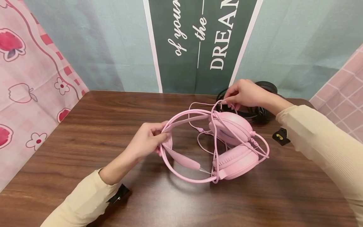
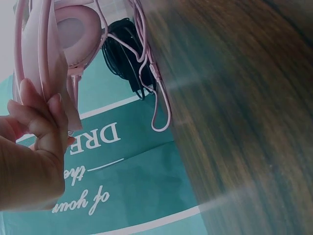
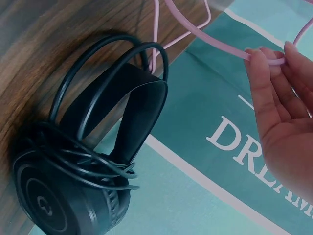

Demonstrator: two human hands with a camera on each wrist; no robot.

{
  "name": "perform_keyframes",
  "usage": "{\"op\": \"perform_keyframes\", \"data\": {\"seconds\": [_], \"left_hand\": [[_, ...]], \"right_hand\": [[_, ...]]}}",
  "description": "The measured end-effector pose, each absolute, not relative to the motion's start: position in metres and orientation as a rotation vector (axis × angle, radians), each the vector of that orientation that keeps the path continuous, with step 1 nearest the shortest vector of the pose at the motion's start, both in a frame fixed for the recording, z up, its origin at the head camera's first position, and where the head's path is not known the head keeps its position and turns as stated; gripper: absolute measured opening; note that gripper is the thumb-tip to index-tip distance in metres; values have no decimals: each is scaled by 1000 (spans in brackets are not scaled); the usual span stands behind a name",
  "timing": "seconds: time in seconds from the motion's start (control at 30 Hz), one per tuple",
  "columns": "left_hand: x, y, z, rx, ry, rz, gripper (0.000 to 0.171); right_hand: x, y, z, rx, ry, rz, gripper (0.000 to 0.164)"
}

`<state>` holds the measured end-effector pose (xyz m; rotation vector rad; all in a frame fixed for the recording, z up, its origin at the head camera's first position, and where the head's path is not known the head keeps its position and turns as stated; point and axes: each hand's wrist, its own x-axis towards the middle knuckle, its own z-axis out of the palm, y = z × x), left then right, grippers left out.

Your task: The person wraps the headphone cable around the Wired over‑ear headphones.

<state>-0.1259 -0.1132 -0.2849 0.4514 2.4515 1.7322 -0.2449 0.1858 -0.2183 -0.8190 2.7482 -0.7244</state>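
Note:
Pink over-ear headphones (image 1: 233, 160) are held tilted above the table, their two ear cups to the right. My left hand (image 1: 148, 138) grips the headband at its top, thumb on the near side; the left wrist view shows the fingers (image 2: 36, 105) curled round the band. Beyond the upper ear cup, my right hand (image 1: 245, 93) pinches the thin pink cable (image 3: 225, 48) between thumb and fingertips. Loops of that cable wrap across the headband ends and ear cups. More of it, with a small pink slider (image 1: 200, 129), trails behind the cups toward the tabletop.
Black headphones (image 3: 73, 196) with their own wound cable lie at the back right of the brown wooden table (image 1: 113, 126), behind my right hand. A hanging cloth with lettering (image 1: 195, 47) borders the back edge. Pink patterned cloth (image 1: 34, 78) hangs at the left.

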Motion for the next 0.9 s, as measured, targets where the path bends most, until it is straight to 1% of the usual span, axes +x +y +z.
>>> {"op": "perform_keyframes", "data": {"seconds": [0.17,0.67,0.9], "left_hand": [[-126,-116,-287,408,2448,1750,35],[-131,-131,-292,289,2329,1943,38],[-131,-142,-289,179,2264,2023,39]], "right_hand": [[-245,194,-222,-815,2704,-684,3],[-248,220,-230,-868,2629,-656,11],[-246,232,-232,-819,2532,-884,9]]}}
